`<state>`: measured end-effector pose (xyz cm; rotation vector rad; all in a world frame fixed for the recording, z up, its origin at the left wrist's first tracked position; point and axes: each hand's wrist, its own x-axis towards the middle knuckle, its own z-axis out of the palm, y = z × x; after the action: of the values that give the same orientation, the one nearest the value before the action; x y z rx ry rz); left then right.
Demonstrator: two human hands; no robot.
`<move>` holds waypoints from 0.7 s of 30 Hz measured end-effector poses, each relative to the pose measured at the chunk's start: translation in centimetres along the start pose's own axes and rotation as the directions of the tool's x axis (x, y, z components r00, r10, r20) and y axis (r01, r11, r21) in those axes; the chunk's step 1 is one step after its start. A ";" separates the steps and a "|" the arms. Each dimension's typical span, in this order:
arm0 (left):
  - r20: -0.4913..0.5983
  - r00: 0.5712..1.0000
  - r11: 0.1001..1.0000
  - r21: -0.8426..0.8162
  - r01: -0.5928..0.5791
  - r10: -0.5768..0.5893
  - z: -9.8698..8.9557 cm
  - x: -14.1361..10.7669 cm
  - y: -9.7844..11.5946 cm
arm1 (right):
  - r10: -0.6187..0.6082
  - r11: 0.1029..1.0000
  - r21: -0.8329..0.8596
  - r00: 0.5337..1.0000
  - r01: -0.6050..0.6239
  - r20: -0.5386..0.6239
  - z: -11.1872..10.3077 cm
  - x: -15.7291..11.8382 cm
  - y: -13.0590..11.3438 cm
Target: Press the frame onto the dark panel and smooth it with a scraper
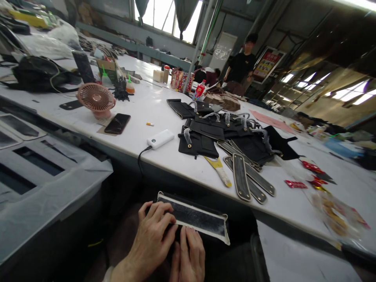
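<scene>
A: Here we go, you've got the dark panel [202, 220] low in front of you, below the near edge of the white table [164, 111] and tilted down to the right.

B: And both your hands are on it! Your left hand [155, 231] bends its fingers over the near side, toward the left end; your right hand [190, 252] sets its fingertips on that same side, just beside it.

A: Clenched or merely pressing?

B: Can't call it. Your fingers hide whatever is underneath, so whether you're pinching the border or just pushing on it, I cannot tell.

A: How far along are you, then?

B: A good way, I'd judge — pale edging [226, 233] shows down the far side, across the right end and along what you leave uncovered of the near side.

A: And left to do?

B: The corners, by the look of them: the two on the right flare out, and the far left one sticks up in a little loop. The near left one sits behind your hand, so no verdict there.

A: Up on the table, the studded strips [241, 176] lie fanned beside the black bag pieces [201, 143] — you're touching none of those.
</scene>
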<state>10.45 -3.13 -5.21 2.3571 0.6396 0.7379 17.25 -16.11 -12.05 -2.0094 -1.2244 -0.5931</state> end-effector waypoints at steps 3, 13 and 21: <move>0.002 1.000 1.000 0.016 0.011 -0.011 -0.4 -0.6 -0.9 | 0.004 1.000 -0.024 1.000 -0.004 0.016 0.2 -0.1 0.0; 0.303 0.298 -0.107 -0.842 0.529 -0.905 3.0 -2.7 -6.5 | -0.025 1.000 -0.005 1.000 0.025 0.018 1.2 0.1 -0.6; 0.740 0.138 -0.651 -0.652 0.389 -0.659 9.3 -2.6 -6.0 | -0.041 0.999 -0.006 0.999 0.041 0.019 1.0 0.4 -0.3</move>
<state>12.79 -3.83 -16.30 -0.0265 1.1102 0.3596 17.19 -15.04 -12.26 -2.0041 -1.2787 -0.5998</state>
